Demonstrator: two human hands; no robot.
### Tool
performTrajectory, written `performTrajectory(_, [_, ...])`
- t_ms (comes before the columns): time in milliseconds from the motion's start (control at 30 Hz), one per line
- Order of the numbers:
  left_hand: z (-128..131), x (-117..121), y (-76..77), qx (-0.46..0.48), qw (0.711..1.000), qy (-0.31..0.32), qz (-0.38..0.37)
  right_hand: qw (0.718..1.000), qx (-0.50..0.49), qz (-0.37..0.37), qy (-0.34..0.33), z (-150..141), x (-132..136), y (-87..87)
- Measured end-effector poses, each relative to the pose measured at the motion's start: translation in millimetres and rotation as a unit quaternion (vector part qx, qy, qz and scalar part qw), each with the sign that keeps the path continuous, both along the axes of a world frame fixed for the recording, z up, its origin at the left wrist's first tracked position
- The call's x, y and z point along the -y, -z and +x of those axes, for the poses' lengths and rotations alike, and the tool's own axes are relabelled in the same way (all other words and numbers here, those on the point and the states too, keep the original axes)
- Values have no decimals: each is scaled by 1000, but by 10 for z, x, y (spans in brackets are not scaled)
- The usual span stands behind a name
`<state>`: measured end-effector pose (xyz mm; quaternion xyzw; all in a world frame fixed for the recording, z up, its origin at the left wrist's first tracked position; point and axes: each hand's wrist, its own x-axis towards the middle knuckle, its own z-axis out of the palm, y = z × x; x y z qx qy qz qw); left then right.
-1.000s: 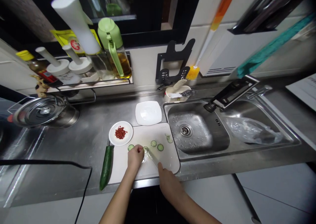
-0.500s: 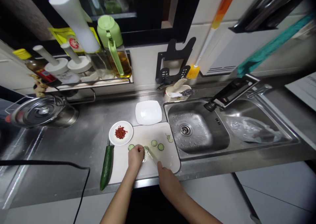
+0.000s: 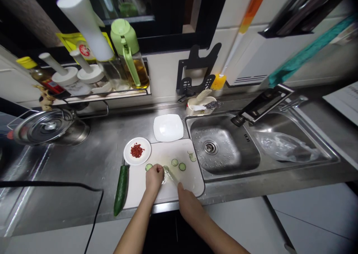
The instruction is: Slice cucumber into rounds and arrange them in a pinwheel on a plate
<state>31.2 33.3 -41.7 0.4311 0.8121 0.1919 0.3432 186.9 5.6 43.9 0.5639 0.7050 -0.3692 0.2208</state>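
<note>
On the white cutting board (image 3: 137, 188), my left hand (image 3: 153, 179) is closed with its fingertips pressed down. What lies under the fingers is hidden. My right hand (image 3: 190, 201) is wrapped round the handle of a knife (image 3: 172, 176), whose blade reaches toward my left fingertips. A cucumber slice (image 3: 166, 169) lies beside the blade tip. Two more slices, one of them a round cucumber slice (image 3: 182, 166), rest to the right, and thin cucumber scraps (image 3: 192, 157) lie near the board's right edge. A dark green cucumber (image 3: 121, 190) lies along the left edge.
A small plate of red bits (image 3: 128, 153) overlaps the board's top left corner. Behind the board sits a white square dish (image 3: 168, 128). The sink (image 3: 223, 164) is at the right, a lidded pot (image 3: 75, 131) at the left. A black cable (image 3: 69, 186) crosses the counter.
My right hand and the knife have shifted very slightly left. My left hand stays closed in nearly the same place, and the slices have not visibly moved.
</note>
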Motion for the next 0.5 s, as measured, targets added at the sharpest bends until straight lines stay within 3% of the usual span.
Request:
performTrajectory(333, [23, 50, -42, 16, 999, 16, 38, 999, 22, -49, 9, 199, 129, -65])
performTrajectory(500, [-113, 130, -91, 9, 998, -11, 65, 999, 18, -49, 15, 245, 129, -18])
